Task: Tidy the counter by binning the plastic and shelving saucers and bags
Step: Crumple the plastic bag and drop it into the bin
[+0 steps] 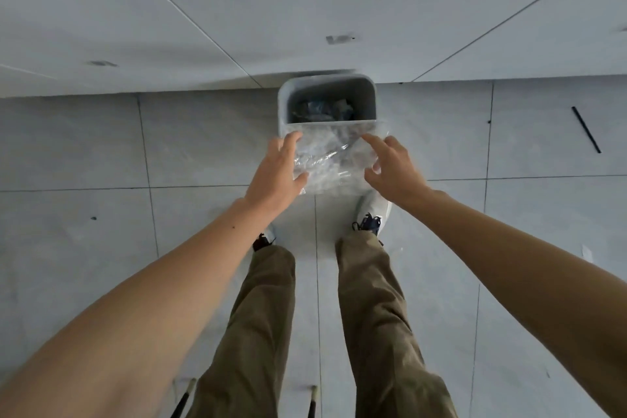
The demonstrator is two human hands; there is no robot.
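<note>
Step in hand: binning the plastic; I stand over the grey waste bin [327,102] with both arms stretched out toward it
Plastic: a crumpled clear plastic bag [334,156] sits between my hands, its far edge lying over the near rim of the bin, the rest hanging on my side of the rim and not yet inside
Left grip: my left hand [278,170] has its fingers spread and loosely curved against the left side of the plastic; the thumb seems to touch the lower edge, but I cannot tell whether it truly pinches or only steadies
Right grip: my right hand [390,168] is spread too, index finger reaching to the upper right part of the bag, thumb apart from it; it looks like a light touch or a let-go, not a firm pinch
Bin: open-topped, set against the pale wall [305,10], with dark crumpled rubbish already at the bottom
Underfoot: grey tiled floor [101,146], my shoes [371,217] just short of the bin
Not in view: the surface, the saucers and the bags to be shelved
Next move calls for: pushing the plastic forward and down past the rim so it falls in; being light and springy, it may catch on the rim or slide back out to the floor
After that, by my reckoning: back to the surface for the saucers and bags
</note>
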